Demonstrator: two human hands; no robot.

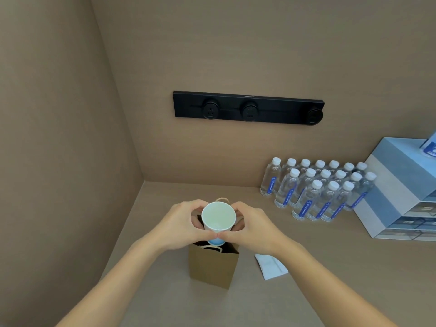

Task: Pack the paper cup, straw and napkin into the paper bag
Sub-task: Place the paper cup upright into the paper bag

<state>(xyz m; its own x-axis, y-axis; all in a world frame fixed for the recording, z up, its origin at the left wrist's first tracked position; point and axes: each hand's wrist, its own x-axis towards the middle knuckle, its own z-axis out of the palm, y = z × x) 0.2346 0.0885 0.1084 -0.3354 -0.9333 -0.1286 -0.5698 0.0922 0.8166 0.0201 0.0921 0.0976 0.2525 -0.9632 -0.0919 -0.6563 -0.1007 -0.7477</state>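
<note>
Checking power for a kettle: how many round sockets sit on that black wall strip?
3, all on the black strip: one near its left end, one in the middle, one at the right end.

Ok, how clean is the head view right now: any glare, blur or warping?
Head view: soft, even light, no glare; wide-angle bends the power strip; paper cup and both hands slightly soft; paper bag mouth dark inside.
</note>
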